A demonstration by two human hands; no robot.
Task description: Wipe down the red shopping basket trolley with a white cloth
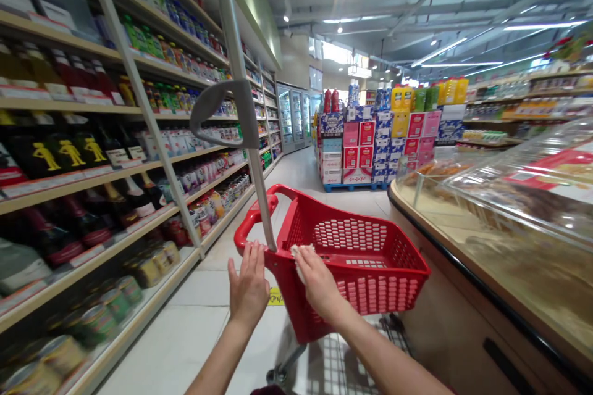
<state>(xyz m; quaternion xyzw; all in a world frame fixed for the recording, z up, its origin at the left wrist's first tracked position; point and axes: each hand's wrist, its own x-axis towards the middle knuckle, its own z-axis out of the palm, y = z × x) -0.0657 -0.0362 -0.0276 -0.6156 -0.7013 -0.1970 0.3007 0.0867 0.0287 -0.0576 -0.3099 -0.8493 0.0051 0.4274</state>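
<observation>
A red plastic shopping cart with a perforated basket stands in front of me. My left hand lies with stretched fingers against its red handle, thumb apart. Over the basket's near rim, my right hand presses a crumpled white cloth against the red plastic; part of the cloth is hidden under the fingers. A metal pole with a grey loop grip rises from the cart between the handle and the basket.
Shelves of bottles and cans line the left side. At right, a glass-topped counter stands close to the cart. Stacked drink cartons on a blue pallet and glass-door fridges are farther ahead.
</observation>
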